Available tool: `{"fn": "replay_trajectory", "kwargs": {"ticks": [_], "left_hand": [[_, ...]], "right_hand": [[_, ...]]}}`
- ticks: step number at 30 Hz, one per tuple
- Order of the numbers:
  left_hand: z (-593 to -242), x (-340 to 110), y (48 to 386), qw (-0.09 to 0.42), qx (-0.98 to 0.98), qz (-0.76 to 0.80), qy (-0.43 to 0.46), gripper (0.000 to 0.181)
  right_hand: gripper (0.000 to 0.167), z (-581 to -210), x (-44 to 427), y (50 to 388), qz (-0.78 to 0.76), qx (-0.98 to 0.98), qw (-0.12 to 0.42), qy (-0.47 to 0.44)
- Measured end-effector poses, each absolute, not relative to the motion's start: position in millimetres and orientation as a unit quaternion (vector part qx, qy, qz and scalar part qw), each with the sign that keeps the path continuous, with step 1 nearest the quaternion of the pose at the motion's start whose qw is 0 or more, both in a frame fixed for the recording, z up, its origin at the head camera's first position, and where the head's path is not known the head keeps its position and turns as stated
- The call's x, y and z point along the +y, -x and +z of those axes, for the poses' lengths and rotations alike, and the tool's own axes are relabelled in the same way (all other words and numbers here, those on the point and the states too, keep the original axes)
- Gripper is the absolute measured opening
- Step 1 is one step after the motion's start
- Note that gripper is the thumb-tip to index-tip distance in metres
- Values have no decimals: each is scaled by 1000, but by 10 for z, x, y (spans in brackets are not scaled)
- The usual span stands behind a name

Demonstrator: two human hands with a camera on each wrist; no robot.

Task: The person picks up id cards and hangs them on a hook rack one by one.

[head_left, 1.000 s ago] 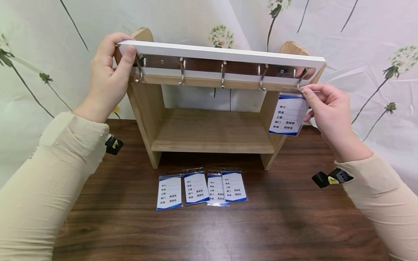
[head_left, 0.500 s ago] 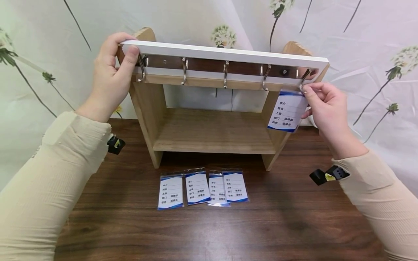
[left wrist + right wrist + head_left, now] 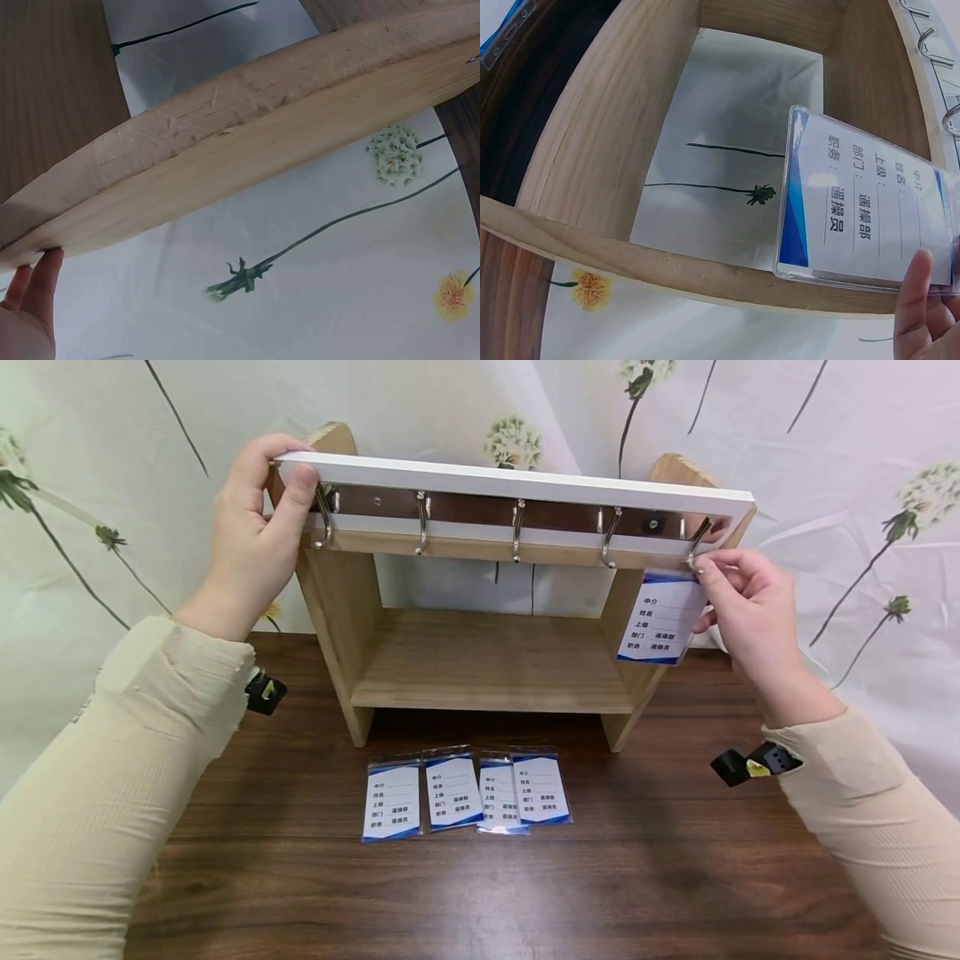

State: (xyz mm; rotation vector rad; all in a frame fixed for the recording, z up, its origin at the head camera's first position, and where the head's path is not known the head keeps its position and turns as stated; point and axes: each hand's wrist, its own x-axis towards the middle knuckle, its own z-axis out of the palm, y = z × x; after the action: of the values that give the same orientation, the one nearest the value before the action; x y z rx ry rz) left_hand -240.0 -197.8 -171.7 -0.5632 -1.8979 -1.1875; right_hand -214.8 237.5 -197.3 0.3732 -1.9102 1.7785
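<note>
The left hand (image 3: 253, 539) clasped the near end of the white board (image 3: 517, 482) across the wooden rack's (image 3: 491, 672) upper front, thumb before it; the right hand (image 3: 753, 618) pinched the badge (image 3: 660, 620) at its upper right corner, beside the rightmost hook (image 3: 699, 541); whether the hook passed through the badge, I could not tell; four further cards (image 3: 393, 802) lay face up on the dark table (image 3: 480, 897), the two rightmost overlapping.

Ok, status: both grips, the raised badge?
Left grip holds left end of white hook board. Right grip pinches ID badge at rightmost hook; hooked or not, can't tell. No obstruction visible.
</note>
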Motion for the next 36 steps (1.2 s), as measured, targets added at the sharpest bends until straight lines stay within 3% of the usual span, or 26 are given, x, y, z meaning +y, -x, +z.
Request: {"fn": "replay_trajectory", "kwargs": {"ticks": [36], "left_hand": [[-1718, -1987, 2402, 416, -754, -457, 222, 31]], "right_hand": [[11, -2384, 2407, 2011, 653, -713, 207, -146]]}}
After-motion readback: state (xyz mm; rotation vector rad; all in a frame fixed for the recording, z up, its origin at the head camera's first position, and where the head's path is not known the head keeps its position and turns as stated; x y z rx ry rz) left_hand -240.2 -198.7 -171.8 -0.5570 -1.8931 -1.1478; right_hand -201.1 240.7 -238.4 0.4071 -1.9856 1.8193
